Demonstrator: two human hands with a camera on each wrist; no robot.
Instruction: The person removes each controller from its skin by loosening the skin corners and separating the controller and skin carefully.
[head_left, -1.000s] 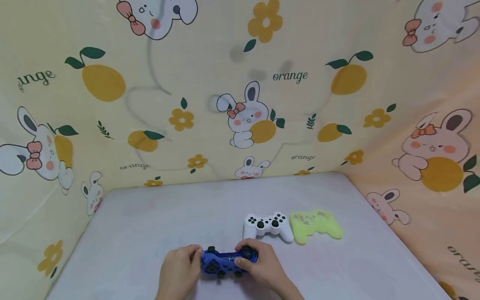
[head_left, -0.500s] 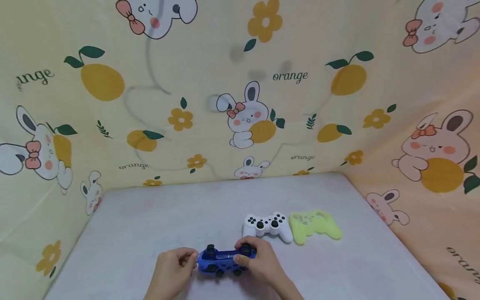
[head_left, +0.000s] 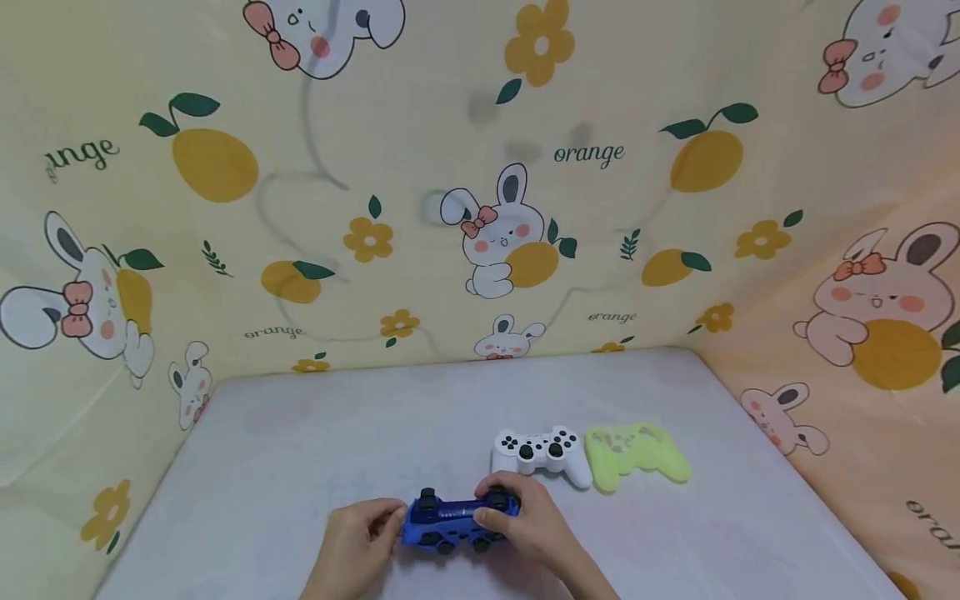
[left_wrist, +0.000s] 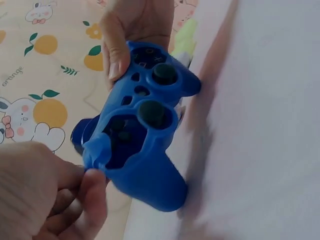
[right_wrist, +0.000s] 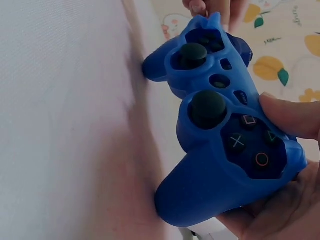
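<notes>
A dark blue game controller [head_left: 457, 510] in a lighter blue silicone cover [left_wrist: 150, 185] is held just above the front of the table, its shoulder edge turned up. My left hand [head_left: 358, 537] pinches the cover's bunched corner beside the left shoulder buttons, between thumb and finger. On the other end, my right hand [head_left: 534, 521] grips the covered controller, thumb on its back edge. Seen from the right wrist, the cover [right_wrist: 210, 185] lies around the face buttons and stick. At the left corner it is rucked up, off the direction buttons' edge.
Behind my right hand a white game controller [head_left: 542, 454] lies on the white table [head_left: 337, 433]. Touching or almost touching its right side is a flat yellow-green silicone cover [head_left: 636, 454]. Patterned cloth [head_left: 420, 275] with rabbits and oranges walls the table's back and sides.
The blue controller has tipped so that its buttoned face shows less from above. My left hand drew slightly left, then came back while pinching the cover. My right hand keeps its grip.
</notes>
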